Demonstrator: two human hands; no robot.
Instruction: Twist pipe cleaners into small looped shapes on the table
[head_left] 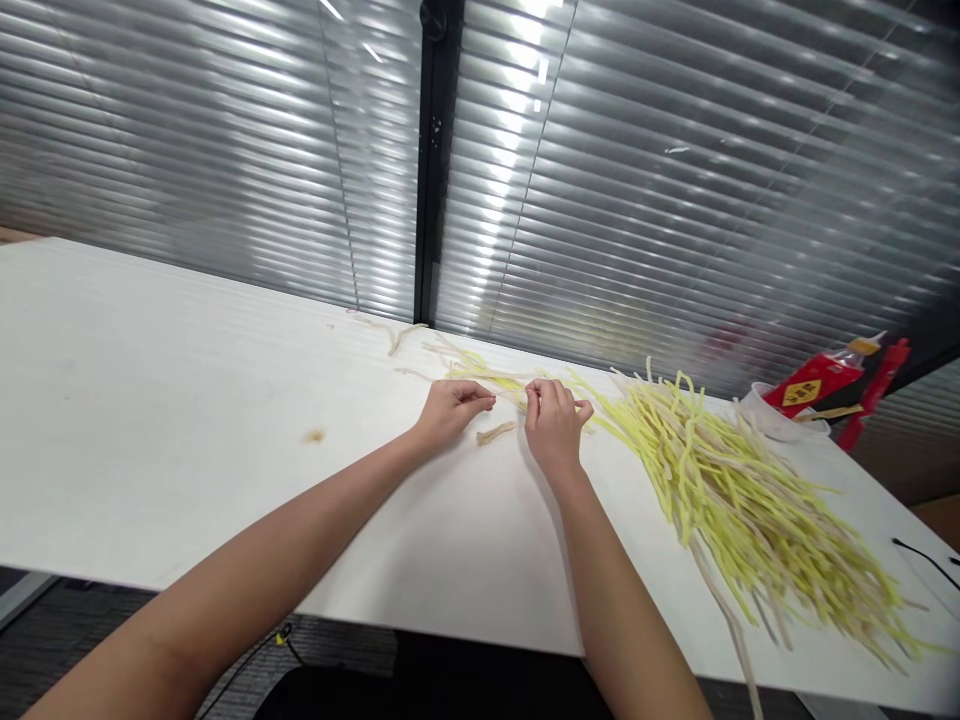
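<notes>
Both hands work near the far edge of the white table (187, 420), about midway along it. The left hand (450, 408) rests on the surface with its fingers drawn together in a pinch, thumb against fingertips. The right hand (553, 425) sits just beside it, fingers curled tight and knuckles up. A thin yellow strand (511, 382) runs between the two pinches, and each hand appears to have hold of one end (the contact points themselves are too small to confirm).

A short beige piece (496, 432) lies loose on the table between the two hands, touching neither.

A large pile of yellow and beige strands (742, 500) fans out from just beyond the right hand toward the near right corner, and some ends overhang the near edge. A few stray beige strands (397, 335) lie by the far edge, beyond the left hand.

Toward the far right corner stand a white cup (772, 415) and red packets (817, 380). A black cable (926, 558) lies at the right edge. A small brown stain (315, 436) marks the surface to the left of the left hand.
</notes>
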